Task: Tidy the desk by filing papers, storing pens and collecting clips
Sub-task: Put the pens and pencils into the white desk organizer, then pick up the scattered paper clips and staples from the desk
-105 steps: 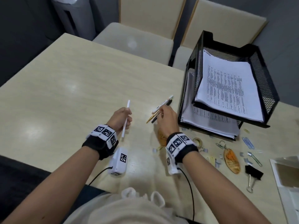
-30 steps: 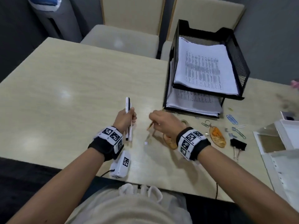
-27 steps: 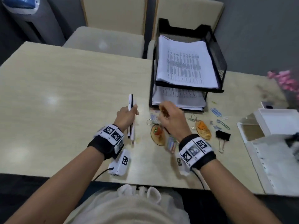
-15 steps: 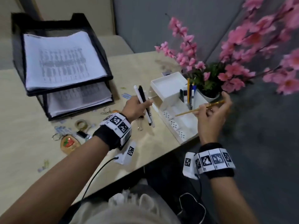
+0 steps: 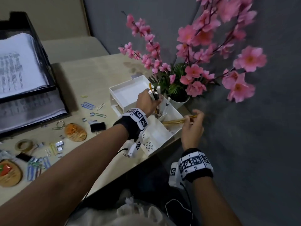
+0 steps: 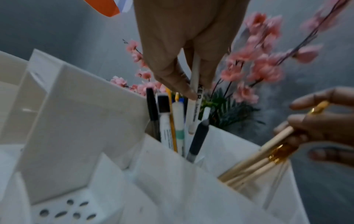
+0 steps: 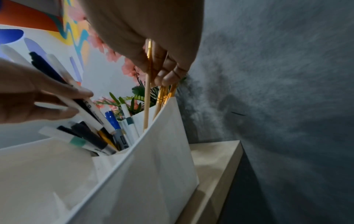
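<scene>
We lower pens into the white organiser at the desk corner so they stand upright. Our left hand pinches a black and a white marker above the pen cup; our right hand curls round gold-banded wooden pens, tips inside the next compartment. Paper clips lie scattered, uncollected.
</scene>
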`<control>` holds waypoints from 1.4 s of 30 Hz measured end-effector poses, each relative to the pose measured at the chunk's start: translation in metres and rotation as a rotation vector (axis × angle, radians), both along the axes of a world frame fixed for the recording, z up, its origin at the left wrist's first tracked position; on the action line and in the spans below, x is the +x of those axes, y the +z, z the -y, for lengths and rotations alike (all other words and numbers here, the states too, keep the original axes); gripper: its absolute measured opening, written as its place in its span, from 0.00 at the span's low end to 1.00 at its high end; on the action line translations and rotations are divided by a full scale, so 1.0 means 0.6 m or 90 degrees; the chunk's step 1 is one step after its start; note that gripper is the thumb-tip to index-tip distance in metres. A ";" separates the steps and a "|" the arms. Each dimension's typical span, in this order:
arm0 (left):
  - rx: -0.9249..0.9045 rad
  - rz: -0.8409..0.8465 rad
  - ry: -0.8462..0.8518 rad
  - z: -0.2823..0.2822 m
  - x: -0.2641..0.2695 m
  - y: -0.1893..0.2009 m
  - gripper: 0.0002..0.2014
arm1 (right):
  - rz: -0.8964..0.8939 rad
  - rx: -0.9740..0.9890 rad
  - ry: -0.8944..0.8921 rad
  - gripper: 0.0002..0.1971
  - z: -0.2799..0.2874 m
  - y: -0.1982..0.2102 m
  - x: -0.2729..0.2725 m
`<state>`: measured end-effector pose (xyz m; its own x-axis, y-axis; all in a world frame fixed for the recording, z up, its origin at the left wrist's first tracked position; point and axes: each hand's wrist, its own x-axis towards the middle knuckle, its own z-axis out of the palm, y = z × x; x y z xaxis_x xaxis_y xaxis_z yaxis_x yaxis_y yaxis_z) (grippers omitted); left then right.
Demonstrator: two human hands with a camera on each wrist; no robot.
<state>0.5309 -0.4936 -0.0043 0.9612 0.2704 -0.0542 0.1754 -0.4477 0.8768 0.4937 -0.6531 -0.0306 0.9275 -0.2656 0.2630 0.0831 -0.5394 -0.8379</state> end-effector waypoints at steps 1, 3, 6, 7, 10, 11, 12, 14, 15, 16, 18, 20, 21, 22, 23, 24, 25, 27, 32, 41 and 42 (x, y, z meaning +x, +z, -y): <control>0.022 -0.015 -0.002 0.004 0.005 -0.011 0.12 | 0.002 -0.013 0.006 0.12 0.003 -0.004 0.004; 0.073 -0.043 -0.028 0.013 0.011 -0.025 0.11 | 0.010 -0.049 0.007 0.11 0.009 -0.012 0.015; 0.149 -0.077 -0.100 0.023 0.021 -0.039 0.09 | 0.048 -0.142 0.003 0.09 0.009 -0.018 0.026; 0.168 -0.092 -0.119 0.026 0.025 -0.043 0.11 | 0.052 -0.183 0.002 0.09 0.007 -0.020 0.027; 0.206 -0.126 -0.128 0.033 0.032 -0.040 0.15 | -0.014 -0.312 -0.044 0.10 -0.004 -0.014 0.020; 0.205 -0.134 -0.131 0.034 0.033 -0.039 0.15 | -0.001 -0.341 -0.051 0.11 -0.010 -0.006 0.019; 0.202 -0.146 -0.141 0.033 0.032 -0.035 0.15 | 0.017 -0.362 -0.032 0.13 -0.017 0.004 0.021; 0.184 -0.173 -0.162 0.027 0.028 -0.030 0.14 | -0.013 -0.370 0.085 0.18 -0.034 0.019 0.036; 0.177 -0.185 -0.167 0.022 0.025 -0.027 0.14 | -0.056 -0.346 0.157 0.22 -0.044 0.024 0.047; 0.171 -0.193 -0.165 0.018 0.019 -0.022 0.13 | -0.098 -0.310 0.221 0.25 -0.053 0.028 0.057; 0.152 -0.190 -0.153 0.012 0.006 -0.021 0.08 | -0.146 -0.249 0.292 0.29 -0.067 0.032 0.075; 0.126 -0.182 -0.141 0.014 -0.005 -0.025 0.10 | -0.162 -0.255 0.312 0.27 -0.075 0.037 0.086; 0.114 -0.176 -0.133 0.015 -0.009 -0.025 0.11 | -0.163 -0.268 0.314 0.24 -0.077 0.038 0.090; 0.111 -0.171 -0.123 0.016 -0.009 -0.026 0.09 | -0.162 -0.276 0.311 0.20 -0.077 0.041 0.095; 0.119 -0.169 -0.110 0.015 -0.008 -0.024 0.06 | -0.167 -0.282 0.303 0.15 -0.076 0.044 0.099; 0.129 -0.171 -0.093 0.012 -0.004 -0.018 0.05 | -0.176 -0.287 0.296 0.11 -0.074 0.050 0.102; 0.129 -0.166 -0.074 0.008 0.003 -0.013 0.07 | -0.191 -0.293 0.294 0.10 -0.072 0.056 0.105; 0.088 -0.154 -0.044 -0.001 0.019 0.004 0.06 | -0.210 -0.313 0.302 0.09 -0.071 0.070 0.111; 0.032 -0.080 0.049 -0.006 0.052 0.031 0.10 | -0.153 -0.338 0.301 0.15 -0.092 0.085 0.122; 0.080 -0.019 0.040 -0.010 -0.003 -0.010 0.18 | -0.175 -0.496 0.332 0.31 -0.093 0.028 0.104; 0.062 -0.001 0.047 -0.016 -0.013 -0.010 0.18 | -0.162 -0.490 0.316 0.30 -0.098 0.036 0.103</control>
